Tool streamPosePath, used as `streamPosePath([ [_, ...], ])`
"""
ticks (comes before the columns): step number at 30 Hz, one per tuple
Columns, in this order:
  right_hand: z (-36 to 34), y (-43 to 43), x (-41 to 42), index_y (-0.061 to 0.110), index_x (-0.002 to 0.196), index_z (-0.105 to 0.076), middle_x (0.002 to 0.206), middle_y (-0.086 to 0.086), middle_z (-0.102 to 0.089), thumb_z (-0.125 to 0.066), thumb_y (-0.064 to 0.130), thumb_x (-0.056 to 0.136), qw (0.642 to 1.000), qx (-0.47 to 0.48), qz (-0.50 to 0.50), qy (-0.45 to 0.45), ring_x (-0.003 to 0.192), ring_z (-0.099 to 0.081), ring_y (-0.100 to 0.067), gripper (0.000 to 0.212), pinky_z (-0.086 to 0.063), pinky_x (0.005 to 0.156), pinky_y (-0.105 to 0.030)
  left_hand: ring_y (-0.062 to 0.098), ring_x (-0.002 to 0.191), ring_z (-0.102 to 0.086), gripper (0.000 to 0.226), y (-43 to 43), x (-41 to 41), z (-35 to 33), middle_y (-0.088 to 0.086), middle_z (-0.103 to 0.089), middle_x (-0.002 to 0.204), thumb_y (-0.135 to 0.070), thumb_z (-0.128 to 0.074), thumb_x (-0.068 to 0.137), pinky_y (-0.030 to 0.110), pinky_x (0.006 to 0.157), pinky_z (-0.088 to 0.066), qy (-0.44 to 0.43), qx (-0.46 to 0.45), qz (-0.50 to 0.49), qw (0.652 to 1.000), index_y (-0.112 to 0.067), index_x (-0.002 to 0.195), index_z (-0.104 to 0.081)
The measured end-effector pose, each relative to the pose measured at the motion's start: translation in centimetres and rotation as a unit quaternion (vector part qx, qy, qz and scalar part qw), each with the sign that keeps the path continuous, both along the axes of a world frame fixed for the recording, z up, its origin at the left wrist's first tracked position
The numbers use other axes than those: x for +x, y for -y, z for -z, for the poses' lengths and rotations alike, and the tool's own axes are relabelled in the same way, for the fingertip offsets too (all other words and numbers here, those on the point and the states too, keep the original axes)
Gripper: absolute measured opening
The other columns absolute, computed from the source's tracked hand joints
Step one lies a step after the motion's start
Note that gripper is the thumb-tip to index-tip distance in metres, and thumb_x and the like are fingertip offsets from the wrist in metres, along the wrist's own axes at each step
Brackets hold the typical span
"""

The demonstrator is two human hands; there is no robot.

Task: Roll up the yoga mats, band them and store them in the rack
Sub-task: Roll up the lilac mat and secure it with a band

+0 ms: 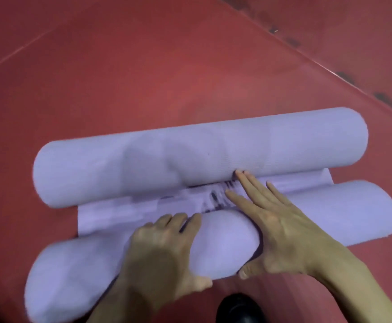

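Sitting just short of the far roll (143, 164), the mat's (120, 210) near roll (225, 241) is gripped by the left hand (164, 248); the right hand (281, 227) lies across it, fingers straight. Uneven pushing could skew it sideways.

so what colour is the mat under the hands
Lilac. The mat shows best in the head view.

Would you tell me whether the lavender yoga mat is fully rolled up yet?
Partly rolled: the yoga mat shows a far roll and a near roll with a flat strip spread between them.
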State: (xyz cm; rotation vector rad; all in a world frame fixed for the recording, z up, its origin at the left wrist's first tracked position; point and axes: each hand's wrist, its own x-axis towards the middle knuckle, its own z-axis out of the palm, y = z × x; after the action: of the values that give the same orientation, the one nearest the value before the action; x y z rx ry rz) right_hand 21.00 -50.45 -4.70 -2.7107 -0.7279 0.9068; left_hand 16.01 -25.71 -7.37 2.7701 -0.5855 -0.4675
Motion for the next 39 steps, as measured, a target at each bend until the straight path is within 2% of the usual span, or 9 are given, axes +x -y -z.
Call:
streamPosePath([
  [4,0.2,0.0,0.1,0.039,0.163,0.007,0.165,0.013,0.037,-0.070,0.089,0.055,1.000,0.016,-0.011,0.019,0.153,0.030,-0.003,0.142,0.010,0.128,-0.040,0.021,0.079,-0.075,0.101,-0.7,-0.4,0.8,-0.001,-0.077,0.100,-0.082,-0.062,0.040,0.037,0.054,-0.059,-0.033,-0.025,-0.033,0.999,-0.017,0.115,-0.079],
  [8,0.0,-1.1,1.1,0.042,0.159,0.012,0.162,0.010,0.043,-0.071,0.091,0.056,0.999,0.025,-0.004,0.032,0.151,0.036,-0.005,0.142,0.011,0.126,-0.037,0.007,0.130,-0.058,0.121,-1.7,2.2,0.6,-0.021,-0.055,0.145,-0.098,-0.057,0.047,0.028,0.107,-0.043,-0.075,-0.016,-0.038,0.996,-0.037,0.152,-0.050],
  [11,0.1,-1.6,2.1,0.040,0.162,0.009,0.161,0.011,0.045,-0.073,0.090,0.055,0.999,0.020,-0.003,0.032,0.149,0.038,-0.004,0.144,0.011,0.127,-0.037,0.023,0.142,-0.052,0.123,-2.3,2.5,1.0,0.001,-0.048,0.158,-0.101,-0.054,0.052,0.047,0.120,-0.036,-0.009,-0.003,-0.028,1.000,-0.024,0.148,-0.057],
  [16,1.0,-0.7,2.4,0.033,0.166,-0.010,0.171,0.016,0.021,-0.063,0.099,0.057,0.995,0.067,0.023,0.070,0.158,0.015,-0.005,0.138,-0.010,0.130,-0.049,0.037,0.158,-0.018,0.127,-2.7,1.3,1.3,0.018,-0.020,0.171,-0.103,-0.045,0.067,0.073,0.119,-0.021,0.107,0.001,-0.083,0.991,-0.017,0.160,-0.040],
  [22,2.0,-0.3,2.8,0.028,0.164,-0.026,0.175,0.011,-0.002,-0.052,0.100,0.069,0.982,0.092,0.053,0.155,0.160,-0.002,-0.008,0.122,-0.021,0.126,-0.055,0.036,0.161,-0.001,0.124,-3.5,4.0,2.6,0.017,-0.002,0.174,-0.106,-0.028,0.070,0.076,0.118,-0.018,0.100,0.027,-0.101,0.990,-0.020,0.160,-0.040],
  [27,2.8,-2.1,2.3,0.019,0.162,-0.034,0.174,0.000,-0.015,-0.050,0.071,0.093,0.964,0.119,0.031,0.235,0.161,-0.010,-0.021,0.089,-0.018,0.126,-0.057,0.033,0.161,0.002,0.125,-4.2,6.4,2.9,0.015,-0.002,0.174,-0.107,-0.022,0.069,0.073,0.121,-0.012,0.130,0.035,-0.101,0.986,-0.021,0.158,-0.044],
  [34,4.5,-4.4,3.8,0.028,0.159,-0.042,0.172,-0.004,-0.023,-0.038,0.061,0.100,0.960,0.088,0.015,0.265,0.161,-0.012,-0.023,0.067,-0.017,0.125,-0.063,0.031,0.160,-0.016,0.119,-4.4,8.2,2.7,0.016,-0.023,0.170,-0.104,-0.031,0.070,0.068,0.123,-0.014,0.184,0.026,-0.125,0.975,-0.016,0.145,-0.059],
  [37,4.7,-4.4,4.2,0.028,0.159,-0.041,0.172,-0.002,-0.022,-0.037,0.064,0.099,0.962,0.079,0.026,0.259,0.161,-0.011,-0.020,0.070,-0.019,0.125,-0.062,0.036,0.142,-0.050,0.083,-2.8,6.0,3.0,0.018,-0.054,0.151,-0.079,-0.048,0.087,0.063,0.114,-0.039,0.274,0.045,-0.150,0.949,-0.011,0.128,-0.070],
  [39,4.8,-4.5,4.1,0.026,0.160,-0.040,0.172,-0.001,-0.023,-0.037,0.065,0.098,0.962,0.071,0.031,0.262,0.161,-0.012,-0.020,0.073,-0.018,0.126,-0.061,0.035,0.143,-0.050,0.061,-0.7,4.0,3.5,0.018,-0.052,0.153,-0.056,-0.046,0.099,0.062,0.112,-0.042,0.273,0.043,-0.193,0.942,-0.012,0.136,-0.067],
])
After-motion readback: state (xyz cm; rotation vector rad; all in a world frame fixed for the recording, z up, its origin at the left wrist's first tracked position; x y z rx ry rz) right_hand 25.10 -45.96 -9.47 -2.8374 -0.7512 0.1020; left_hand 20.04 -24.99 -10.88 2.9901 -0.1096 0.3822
